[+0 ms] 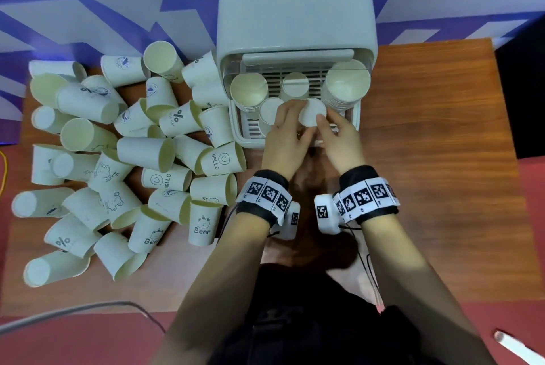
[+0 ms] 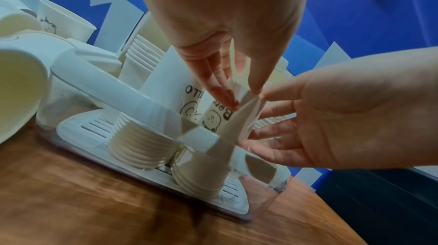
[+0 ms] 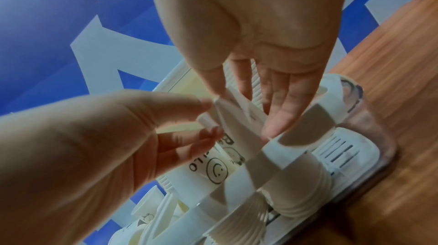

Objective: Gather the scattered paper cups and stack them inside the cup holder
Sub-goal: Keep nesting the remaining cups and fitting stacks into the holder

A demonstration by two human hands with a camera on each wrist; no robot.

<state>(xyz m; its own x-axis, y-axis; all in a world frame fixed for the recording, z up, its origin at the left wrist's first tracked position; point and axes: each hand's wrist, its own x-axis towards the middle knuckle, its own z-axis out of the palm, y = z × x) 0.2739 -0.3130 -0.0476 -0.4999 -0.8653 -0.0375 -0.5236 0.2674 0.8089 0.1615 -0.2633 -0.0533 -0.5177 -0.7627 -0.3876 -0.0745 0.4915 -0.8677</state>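
A: Where do we have our hands?

B: Both are over the front of the cup holder (image 1: 296,19), on one upturned paper cup (image 1: 312,112). Our left hand (image 1: 287,134) is on its left side, our right hand (image 1: 339,137) on its right side, and the cup's flat white bottom shows between the two sets of fingertips.

A: How do the fingers sit?

B: In the left wrist view our left thumb and fingers (image 2: 220,88) close narrowly on the cup near its bottom edge, pinching it. In the right wrist view our right fingers (image 3: 279,110) lie nearly straight along the cup's side with the thumb touching the bottom rim, so they press on it more than wrap it.

A: And what is under the fingers?

B: The cup stands bottom up on a stack of cups printed "Bear" (image 2: 218,118), just beside another upturned stack printed with a smiley (image 3: 215,170). Beyond our fingertips, further in, three stacks (image 1: 249,92) stand mouth up.

A: The rest of the cups?

B: The scattered cups (image 1: 118,158) lie in a heap on the wooden table (image 1: 442,128), well to the left of our left hand, mostly on their sides.
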